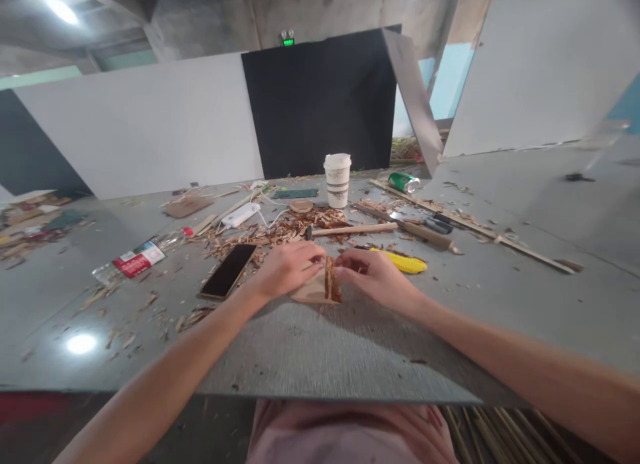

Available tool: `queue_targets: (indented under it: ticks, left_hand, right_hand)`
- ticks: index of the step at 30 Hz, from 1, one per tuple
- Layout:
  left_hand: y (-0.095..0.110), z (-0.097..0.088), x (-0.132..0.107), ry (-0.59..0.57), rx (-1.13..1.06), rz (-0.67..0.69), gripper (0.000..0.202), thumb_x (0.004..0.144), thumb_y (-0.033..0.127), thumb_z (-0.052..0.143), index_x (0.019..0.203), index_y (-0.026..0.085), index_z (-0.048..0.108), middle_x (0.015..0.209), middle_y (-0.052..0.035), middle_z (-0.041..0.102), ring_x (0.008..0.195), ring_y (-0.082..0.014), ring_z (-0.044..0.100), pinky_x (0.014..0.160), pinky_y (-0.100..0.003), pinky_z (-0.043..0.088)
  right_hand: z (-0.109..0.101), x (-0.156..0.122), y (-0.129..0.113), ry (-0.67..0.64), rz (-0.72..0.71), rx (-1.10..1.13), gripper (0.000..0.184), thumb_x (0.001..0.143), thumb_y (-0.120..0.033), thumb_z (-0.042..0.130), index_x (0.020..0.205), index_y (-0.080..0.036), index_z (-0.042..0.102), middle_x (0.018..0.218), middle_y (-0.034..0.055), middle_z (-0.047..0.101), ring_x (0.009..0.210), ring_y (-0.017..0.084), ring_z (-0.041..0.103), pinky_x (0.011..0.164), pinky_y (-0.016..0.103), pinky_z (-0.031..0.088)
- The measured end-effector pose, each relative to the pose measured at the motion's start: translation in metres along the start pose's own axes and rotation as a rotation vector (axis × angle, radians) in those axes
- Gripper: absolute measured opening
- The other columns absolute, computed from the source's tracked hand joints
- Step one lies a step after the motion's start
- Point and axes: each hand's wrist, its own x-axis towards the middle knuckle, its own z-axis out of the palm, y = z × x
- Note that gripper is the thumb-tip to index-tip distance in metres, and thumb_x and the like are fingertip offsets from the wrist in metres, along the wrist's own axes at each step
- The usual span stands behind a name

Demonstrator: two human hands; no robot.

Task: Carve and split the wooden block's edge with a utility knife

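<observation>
A small flat piece of light wood (311, 292) lies near the table's front edge, with dark brown, rough strips (329, 281) along its right side. My left hand (290, 267) rests over its upper left part, fingers bent and pressing on it. At the brown strips is my right hand (373, 274), its thumb and fingers closed in a pinch; whatever is between the fingertips is hidden. Right behind that hand lies a yellow utility knife (406, 263), partly covered by it. A hammer with a wooden handle (355, 230) lies just beyond both hands.
Wood chips (280, 232) are scattered around a white paper cup (337, 181). To the left are a phone (229, 271), a plastic bottle (135, 259) and a white power strip (241, 215). A green can (404, 182) and a long wood strip (525, 249) lie to the right.
</observation>
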Motion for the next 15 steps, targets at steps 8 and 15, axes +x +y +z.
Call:
queue_targets:
  ticks: [8, 15]
  left_hand:
    - [-0.083, -0.025, -0.013, 0.177, 0.279, -0.614, 0.046, 0.087, 0.014, 0.068, 0.133, 0.013, 0.064, 0.136, -0.0180, 0.068, 0.129, -0.0325, 0.060, 0.111, -0.044, 0.044]
    - [-0.089, -0.019, -0.015, 0.090, 0.219, -0.591, 0.039, 0.097, 0.030, 0.059, 0.060, 0.018, 0.058, 0.073, -0.0052, 0.067, 0.072, -0.0183, 0.060, 0.078, -0.031, 0.048]
  right_hand:
    - [-0.005, 0.006, 0.006, 0.078, 0.069, -0.014, 0.031, 0.098, -0.045, 0.055, 0.077, -0.022, 0.055, 0.064, -0.0035, 0.050, 0.058, 0.014, 0.043, 0.058, 0.030, 0.030]
    - [-0.006, 0.002, 0.001, 0.032, 0.051, -0.102, 0.047, 0.102, -0.047, 0.044, 0.063, -0.022, 0.041, 0.060, -0.0025, 0.042, 0.058, 0.013, 0.037, 0.059, 0.031, 0.027]
